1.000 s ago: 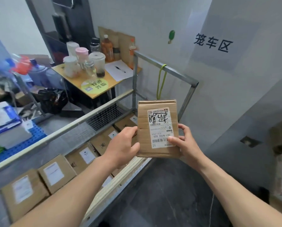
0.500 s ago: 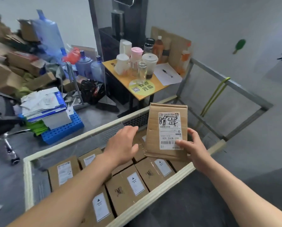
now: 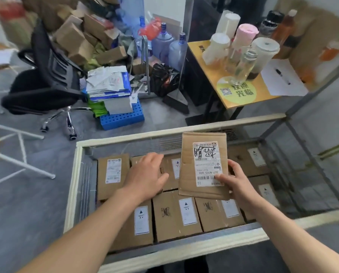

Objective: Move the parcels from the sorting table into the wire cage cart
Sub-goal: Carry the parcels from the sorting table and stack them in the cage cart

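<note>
My right hand [image 3: 236, 182] grips a flat brown cardboard parcel [image 3: 190, 164] with a white shipping label, held upright above the wire cage cart [image 3: 74, 174]. The thumb presses on the label's barcode and the fingers curl behind the right edge. My left hand [image 3: 145, 176] hovers to the left of the parcel with relaxed fingers, holding nothing. Several similar brown parcels [image 3: 113, 174] lie flat in rows inside the cart beneath both hands.
A black office chair [image 3: 44, 83] stands at the left on the grey floor. Beyond the cart are a blue crate [image 3: 123, 119] with stacked papers, water jugs [image 3: 176, 50], piled boxes, and a yellow table [image 3: 241, 99] carrying cups and bottles.
My view has swung left and down over the cart. My left hand has come off the parcel, which my right hand now holds alone above the packed parcels.
</note>
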Tool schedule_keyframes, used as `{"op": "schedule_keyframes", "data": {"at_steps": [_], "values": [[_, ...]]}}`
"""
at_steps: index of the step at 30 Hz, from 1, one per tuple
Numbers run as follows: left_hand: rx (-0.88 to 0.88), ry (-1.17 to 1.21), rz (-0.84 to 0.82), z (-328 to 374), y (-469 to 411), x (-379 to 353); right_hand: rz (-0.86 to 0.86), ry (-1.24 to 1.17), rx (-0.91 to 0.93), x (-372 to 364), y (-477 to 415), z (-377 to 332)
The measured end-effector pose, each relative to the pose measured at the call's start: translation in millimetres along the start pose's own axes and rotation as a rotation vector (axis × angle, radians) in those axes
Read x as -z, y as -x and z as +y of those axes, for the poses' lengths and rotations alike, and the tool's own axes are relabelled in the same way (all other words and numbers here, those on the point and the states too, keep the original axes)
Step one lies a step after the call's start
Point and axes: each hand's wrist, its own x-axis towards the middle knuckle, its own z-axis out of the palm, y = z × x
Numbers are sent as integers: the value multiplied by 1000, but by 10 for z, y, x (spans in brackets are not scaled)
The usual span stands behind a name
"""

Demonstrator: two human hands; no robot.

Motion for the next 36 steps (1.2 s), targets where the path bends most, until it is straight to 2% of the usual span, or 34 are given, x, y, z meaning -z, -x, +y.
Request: {"op": "schedule_keyframes", "data": {"at_steps": [7, 14, 26, 31, 36], "values": [[219, 39, -97, -448, -146, -743, -72, 77, -161, -225, -872, 631], [329, 71, -164, -788, -468, -1508, -120, 163, -236, -457, -1774, 1211], [388, 112, -183, -1292, -897, -2321, -125, 228, -282, -680, -3140, 1889], [403, 137, -193, -1387, -962, -2473, -143, 271, -311, -800, -3334, 2114], [408, 146, -215, -1349, -988, -2488, -154, 290, -276, -940, -3251, 2000]]}}
